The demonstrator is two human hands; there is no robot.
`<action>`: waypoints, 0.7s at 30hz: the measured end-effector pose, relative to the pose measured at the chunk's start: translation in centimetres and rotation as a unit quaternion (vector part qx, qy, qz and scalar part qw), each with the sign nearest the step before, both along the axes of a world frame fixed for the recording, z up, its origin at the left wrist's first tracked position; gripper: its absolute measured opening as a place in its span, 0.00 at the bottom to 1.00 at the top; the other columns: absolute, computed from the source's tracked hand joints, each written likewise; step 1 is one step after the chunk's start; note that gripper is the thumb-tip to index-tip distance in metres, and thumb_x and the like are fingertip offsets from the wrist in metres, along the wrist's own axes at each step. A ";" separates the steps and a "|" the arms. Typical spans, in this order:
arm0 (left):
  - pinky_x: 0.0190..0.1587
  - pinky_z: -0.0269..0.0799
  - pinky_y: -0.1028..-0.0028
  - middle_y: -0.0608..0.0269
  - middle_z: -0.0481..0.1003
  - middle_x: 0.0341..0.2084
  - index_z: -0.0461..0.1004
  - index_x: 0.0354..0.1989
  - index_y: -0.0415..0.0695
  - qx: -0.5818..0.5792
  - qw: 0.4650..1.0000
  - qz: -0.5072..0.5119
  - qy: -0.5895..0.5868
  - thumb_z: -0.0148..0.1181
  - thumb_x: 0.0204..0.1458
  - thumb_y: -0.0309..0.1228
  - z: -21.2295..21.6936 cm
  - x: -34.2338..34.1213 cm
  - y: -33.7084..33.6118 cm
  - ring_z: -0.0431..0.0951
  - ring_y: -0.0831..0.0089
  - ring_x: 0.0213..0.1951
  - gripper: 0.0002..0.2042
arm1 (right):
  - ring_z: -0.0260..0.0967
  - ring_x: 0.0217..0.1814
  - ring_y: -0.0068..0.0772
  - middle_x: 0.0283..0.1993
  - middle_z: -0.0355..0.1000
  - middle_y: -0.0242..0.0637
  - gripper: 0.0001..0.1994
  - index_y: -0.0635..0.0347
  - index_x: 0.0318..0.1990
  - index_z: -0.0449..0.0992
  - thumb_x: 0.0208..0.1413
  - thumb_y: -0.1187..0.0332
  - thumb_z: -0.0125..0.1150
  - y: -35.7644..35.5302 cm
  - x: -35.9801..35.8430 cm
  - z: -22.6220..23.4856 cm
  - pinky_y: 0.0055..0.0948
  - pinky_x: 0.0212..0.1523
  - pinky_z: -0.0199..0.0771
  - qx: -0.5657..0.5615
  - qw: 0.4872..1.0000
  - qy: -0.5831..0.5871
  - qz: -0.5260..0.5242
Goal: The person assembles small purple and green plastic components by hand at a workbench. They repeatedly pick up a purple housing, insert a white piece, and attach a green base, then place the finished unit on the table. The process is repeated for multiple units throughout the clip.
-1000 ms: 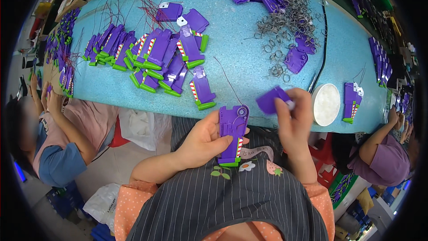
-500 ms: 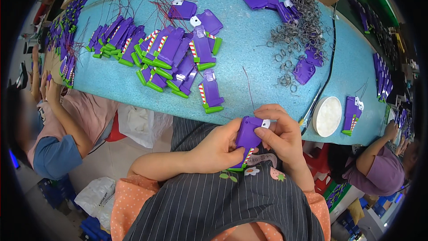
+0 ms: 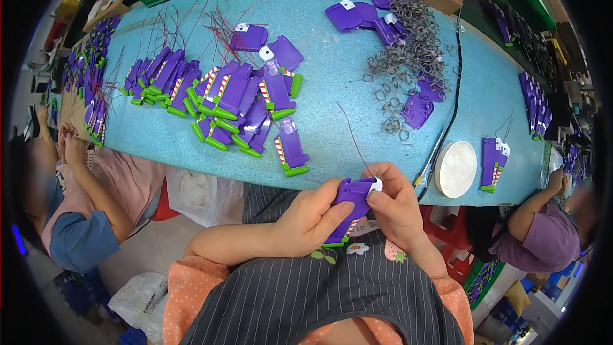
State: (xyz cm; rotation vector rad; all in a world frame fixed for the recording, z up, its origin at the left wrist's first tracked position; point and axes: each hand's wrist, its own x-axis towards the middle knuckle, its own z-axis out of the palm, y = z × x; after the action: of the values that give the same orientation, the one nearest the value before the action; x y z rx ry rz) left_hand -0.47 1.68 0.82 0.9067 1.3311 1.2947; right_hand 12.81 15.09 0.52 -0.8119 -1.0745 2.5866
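Observation:
Between my two hands, close to my apron, is a purple plastic toy wing [image 3: 352, 194] with a white rounded corner, a red-striped edge and a green end. My left hand [image 3: 314, 216] grips its left side, thumb lying across the purple face. At the white corner, my right hand [image 3: 394, 199] pinches the part between thumb and fingers. A thin dark red wire [image 3: 353, 133] rises from that corner over the table. Whatever lies beneath my fingers is hidden.
On the blue table [image 3: 338, 57], a pile of purple-green wings [image 3: 236, 96] lies left. Many grey wire springs [image 3: 412, 41] lie right, among purple pieces. A white bowl [image 3: 456, 169], a thin tool [image 3: 429, 156] and a black cable [image 3: 457, 76] are near my right. Co-workers sit at both sides.
My left thumb has moved up onto the purple face. The wing is tilted, and my right fingers have closed in at the white corner. The whole view has shifted slightly.

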 end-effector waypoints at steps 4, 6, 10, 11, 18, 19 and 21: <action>0.27 0.68 0.73 0.55 0.74 0.25 0.62 0.46 0.35 0.038 0.997 0.003 0.068 0.46 0.59 0.29 0.2 0.0 -0.2 0.76 0.72 0.26 0.11 | 0.62 0.37 0.18 0.34 0.64 0.28 0.07 0.58 0.33 0.65 0.53 0.78 0.58 -0.7 -0.1 -0.3 0.20 0.41 0.63 -0.066 0.996 0.058 -0.008; 0.28 0.68 0.73 0.55 0.74 0.25 0.61 0.46 0.35 0.023 0.997 0.007 0.069 0.46 0.59 0.28 -0.6 0.3 -0.7 0.75 0.72 0.26 0.11 | 0.62 0.36 0.18 0.34 0.64 0.28 0.07 0.58 0.33 0.66 0.53 0.77 0.59 -0.8 -0.1 -0.8 0.20 0.40 0.63 -0.018 0.997 0.069 0.010; 0.30 0.67 0.74 0.55 0.73 0.27 0.62 0.47 0.36 0.012 0.999 0.002 -0.031 0.48 0.57 0.27 -1.3 0.4 -1.0 0.74 0.72 0.28 0.11 | 0.62 0.35 0.18 0.34 0.64 0.29 0.07 0.59 0.32 0.66 0.52 0.76 0.60 -1.0 0.0 0.0 0.20 0.37 0.62 0.132 0.990 0.031 0.045; 0.31 0.67 0.74 0.56 0.73 0.27 0.64 0.46 0.37 -0.016 0.999 -0.025 -0.036 0.49 0.57 0.27 -1.0 -0.2 -0.9 0.74 0.72 0.28 0.11 | 0.62 0.34 0.18 0.33 0.64 0.29 0.07 0.60 0.32 0.67 0.51 0.76 0.61 -0.6 0.1 0.2 0.20 0.36 0.62 0.159 0.985 0.017 0.064; 0.35 0.68 0.72 0.58 0.74 0.30 0.71 0.40 0.36 0.087 0.987 -0.021 0.136 0.55 0.53 0.26 0.4 -2.2 1.9 0.75 0.72 0.33 0.09 | 0.58 0.26 0.19 0.27 0.64 0.32 0.12 0.63 0.33 0.72 0.41 0.73 0.69 1.7 0.0 1.2 0.19 0.28 0.59 0.461 0.886 -0.003 0.059; 0.36 0.68 0.73 0.58 0.74 0.31 0.71 0.40 0.36 0.080 0.990 0.016 0.116 0.55 0.53 0.26 0.8 -2.5 2.0 0.75 0.73 0.34 0.09 | 0.57 0.22 0.18 0.25 0.65 0.31 0.12 0.65 0.33 0.73 0.41 0.72 0.69 1.1 -0.1 1.5 0.19 0.24 0.58 0.412 0.910 -0.043 0.008; 0.38 0.68 0.75 0.59 0.75 0.32 0.71 0.40 0.37 0.062 0.991 0.091 0.076 0.55 0.53 0.26 1.3 -3.3 2.0 0.75 0.76 0.35 0.09 | 0.58 0.20 0.17 0.24 0.66 0.31 0.11 0.66 0.33 0.74 0.43 0.72 0.68 1.3 0.4 1.7 0.18 0.21 0.58 0.450 0.883 -0.101 0.082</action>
State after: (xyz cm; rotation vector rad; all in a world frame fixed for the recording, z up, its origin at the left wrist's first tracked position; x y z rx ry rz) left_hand -3.79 3.69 2.17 1.0049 1.4909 1.4863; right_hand 13.23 16.39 2.18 -0.7419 -2.2105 1.7442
